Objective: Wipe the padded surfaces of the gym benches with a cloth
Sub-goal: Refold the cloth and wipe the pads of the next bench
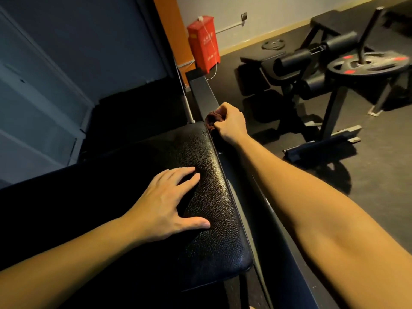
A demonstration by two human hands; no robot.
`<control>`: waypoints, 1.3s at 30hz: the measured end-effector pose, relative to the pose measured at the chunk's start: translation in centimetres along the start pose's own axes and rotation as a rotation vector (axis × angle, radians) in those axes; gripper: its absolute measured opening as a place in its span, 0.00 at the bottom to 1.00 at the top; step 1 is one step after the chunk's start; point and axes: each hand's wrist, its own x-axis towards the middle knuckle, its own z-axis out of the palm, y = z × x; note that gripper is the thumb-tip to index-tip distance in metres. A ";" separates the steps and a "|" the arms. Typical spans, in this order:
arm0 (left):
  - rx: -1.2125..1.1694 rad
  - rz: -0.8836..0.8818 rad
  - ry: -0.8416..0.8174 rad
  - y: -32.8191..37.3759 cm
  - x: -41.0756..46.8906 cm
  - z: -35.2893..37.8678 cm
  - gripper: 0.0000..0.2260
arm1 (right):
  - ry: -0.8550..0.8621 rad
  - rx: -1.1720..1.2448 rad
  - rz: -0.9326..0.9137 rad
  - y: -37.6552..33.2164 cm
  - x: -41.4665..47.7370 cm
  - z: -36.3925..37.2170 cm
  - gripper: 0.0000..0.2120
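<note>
Black pebbled bench pad (214, 197) runs through centre frame, lower right corner toward me. My left hand (165, 204) lies flat on it at mid-frame, fingers spread, thumb out to the side. My right hand (229, 123) is above centre at the pad's far right corner, fingers curled tight around a bunched dark reddish cloth (214, 118), which touches the pad's edge. Upper right: another bench (287, 65), weight plate (367, 64). Red box (204, 42) at top centre.

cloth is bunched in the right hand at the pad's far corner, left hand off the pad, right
No: the head view shows the left hand resting flat on the pad. The cloth is bunched in the right hand at its far corner.
</note>
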 end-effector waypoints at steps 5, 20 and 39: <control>0.041 -0.030 -0.058 0.4 0.3 -0.6 0.53 | -0.258 0.269 -0.044 1.4 -0.6 -2.3 0.11; 0.118 0.000 -0.060 0.9 1.0 -0.9 0.54 | -0.444 0.127 -0.155 1.6 -13.5 -8.8 0.14; -0.082 0.205 0.181 3.5 -2.8 -1.0 0.31 | -0.357 -0.148 0.310 -4.7 -33.9 -15.1 0.10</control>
